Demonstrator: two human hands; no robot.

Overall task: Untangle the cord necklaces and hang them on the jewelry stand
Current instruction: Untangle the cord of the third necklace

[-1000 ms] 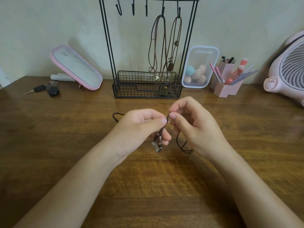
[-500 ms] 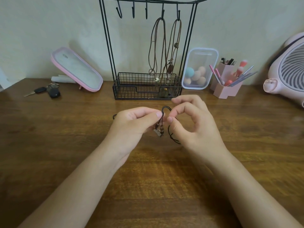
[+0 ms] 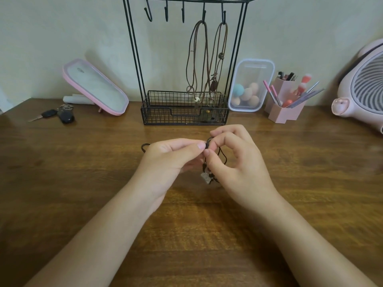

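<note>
In the head view, just above centre, the left hand [image 3: 165,160] and right hand [image 3: 238,162] meet fingertip to fingertip. Each pinches the dark cord necklace [image 3: 205,177], whose pendant dangles below them over the wooden table [image 3: 83,172]. At 12 o'clock stands the jewelry stand [image 3: 182,116], with two brown necklaces [image 3: 213,85] hanging from its right-side hooks.

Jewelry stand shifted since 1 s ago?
No. The jewelry stand sits as before: its basket's right end beside the clear container, same gap.

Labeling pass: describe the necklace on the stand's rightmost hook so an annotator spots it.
Find the black wire jewelry stand against the wall. From its rightmost hook hangs a brown cord necklace. Unlike the neighbour on the next hook left, it has a coiled knot partway down and a dark oval pendant.
</note>
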